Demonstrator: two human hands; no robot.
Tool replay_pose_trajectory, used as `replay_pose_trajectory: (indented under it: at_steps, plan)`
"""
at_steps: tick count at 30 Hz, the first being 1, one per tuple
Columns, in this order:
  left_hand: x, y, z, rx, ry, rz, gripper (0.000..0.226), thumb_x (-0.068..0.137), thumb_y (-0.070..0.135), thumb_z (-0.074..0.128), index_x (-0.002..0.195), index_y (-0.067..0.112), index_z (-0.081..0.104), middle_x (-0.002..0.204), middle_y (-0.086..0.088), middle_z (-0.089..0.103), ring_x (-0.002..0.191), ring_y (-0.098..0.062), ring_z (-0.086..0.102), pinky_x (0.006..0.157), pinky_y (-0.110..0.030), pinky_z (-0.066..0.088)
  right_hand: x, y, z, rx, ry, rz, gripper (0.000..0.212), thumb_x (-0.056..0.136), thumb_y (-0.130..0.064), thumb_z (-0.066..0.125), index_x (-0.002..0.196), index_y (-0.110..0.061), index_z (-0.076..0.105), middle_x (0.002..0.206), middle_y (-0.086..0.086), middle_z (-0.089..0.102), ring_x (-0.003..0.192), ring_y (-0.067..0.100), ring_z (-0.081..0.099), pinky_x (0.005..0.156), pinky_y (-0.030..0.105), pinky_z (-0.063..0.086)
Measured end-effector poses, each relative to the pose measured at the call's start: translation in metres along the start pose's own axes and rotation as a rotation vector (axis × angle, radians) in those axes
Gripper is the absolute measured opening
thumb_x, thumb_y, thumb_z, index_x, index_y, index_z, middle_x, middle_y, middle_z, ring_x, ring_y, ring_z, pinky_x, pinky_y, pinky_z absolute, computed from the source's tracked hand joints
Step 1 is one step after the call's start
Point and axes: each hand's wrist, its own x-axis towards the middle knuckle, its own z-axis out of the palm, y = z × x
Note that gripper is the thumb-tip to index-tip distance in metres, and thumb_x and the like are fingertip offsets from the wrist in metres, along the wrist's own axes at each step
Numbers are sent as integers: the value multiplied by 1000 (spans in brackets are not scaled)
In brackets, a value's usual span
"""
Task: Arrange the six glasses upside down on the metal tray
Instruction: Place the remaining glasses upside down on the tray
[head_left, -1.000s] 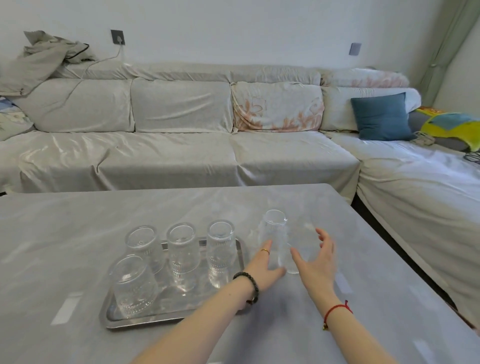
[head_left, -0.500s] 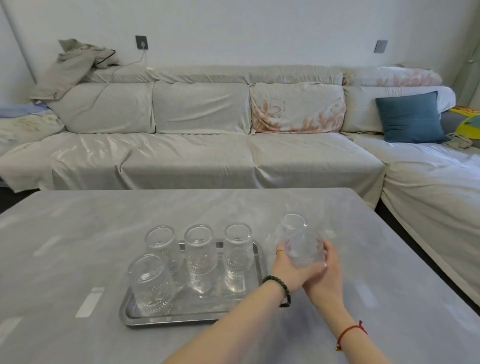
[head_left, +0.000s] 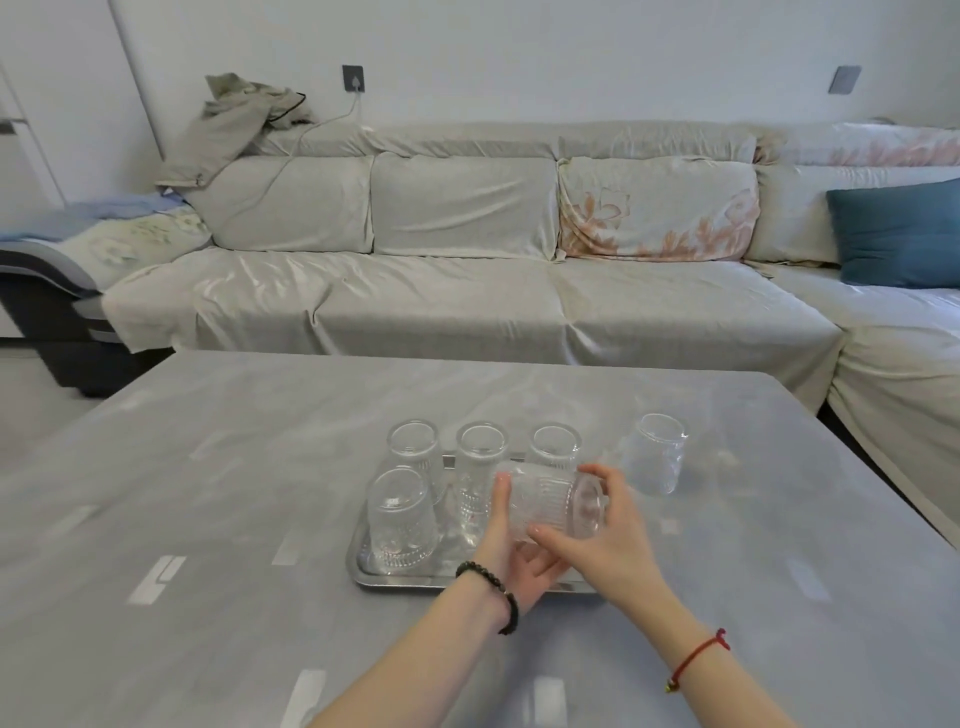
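A metal tray (head_left: 363, 564) lies on the grey table. Several clear ribbed glasses stand on it upside down: three in the back row (head_left: 413, 447) (head_left: 480, 452) (head_left: 555, 448) and one at the front left (head_left: 401, 519). Both hands hold another ribbed glass (head_left: 550, 501) on its side above the tray's right part. My left hand (head_left: 511, 551) cups it from below and my right hand (head_left: 605, 525) grips its right end. One more glass (head_left: 655, 454) stands on the table to the right of the tray.
The grey table (head_left: 260, 493) ends at a far edge in front of a long covered sofa (head_left: 467, 291). A blue cushion (head_left: 898, 234) rests on the sofa at the right. A jacket (head_left: 234, 119) hangs over the sofa's left end.
Both hands closed on a glass standing right of the tray, lifted it, carried it left over the tray and tipped it onto its side. The camera view shifted to the left.
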Motion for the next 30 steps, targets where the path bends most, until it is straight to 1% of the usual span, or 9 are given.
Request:
replay_pose_trajectory:
  at_steps: [3,5,8,11,15,19,23,27,30]
  plan:
    - [-13,8,-18,280,49,-11,75,81,63,39,117,-1,49,103,-13,65,83,-22,67,70,-31,53,6,-9,10,-49,7,-16,75,51,-26,86,107,-40,37,110,-13,48,101,7,47,84,18,34]
    - [-19,10,-32,471,171,94,59,90,44,43,131,3,37,117,-11,53,98,-24,58,80,-32,50,11,-14,18,-95,3,-19,80,52,-28,84,116,-32,37,113,-11,45,100,6,44,85,19,32]
    - [-26,13,-50,822,238,343,65,89,24,50,143,13,15,148,-6,30,132,-20,36,108,-33,33,19,-21,36,-130,-56,1,86,53,-27,83,124,-26,35,114,-8,43,99,7,42,84,20,32]
    - [-29,14,-53,1068,211,504,75,85,22,54,144,18,8,153,0,20,139,-14,22,110,-25,22,22,-22,55,-161,-101,19,88,54,-26,82,127,-22,33,122,-4,47,104,8,43,86,21,34]
    - [-28,20,-53,1081,227,535,82,82,27,61,144,16,9,153,-1,22,139,-12,22,114,-27,21,23,-18,73,-160,-117,71,91,55,-24,82,130,-22,30,131,1,48,119,14,45,88,21,36]
    - [-25,21,-56,1087,238,504,85,81,26,63,144,13,7,153,-3,19,140,-13,19,112,-25,19,23,-13,82,-210,-110,80,90,54,-26,80,129,-22,31,129,2,52,121,16,47,91,26,40]
    - [-20,20,-59,1098,234,509,81,84,24,59,143,16,5,152,0,21,137,-8,20,104,-15,19,22,-11,86,-262,-102,90,90,56,-32,79,131,-24,30,131,0,51,122,15,47,92,28,40]
    - [-16,18,-59,1097,248,488,80,86,20,56,144,14,1,154,-1,17,140,-12,16,109,-21,18,20,-10,86,-247,-99,67,92,59,-38,78,135,-21,28,137,0,47,126,16,43,99,31,38]
    - [-15,16,-58,1121,265,508,78,88,16,53,143,12,-2,153,-2,18,140,-13,18,104,-15,16,16,-7,83,-174,-110,74,91,62,-35,79,136,-17,29,140,1,44,129,18,39,105,31,34]
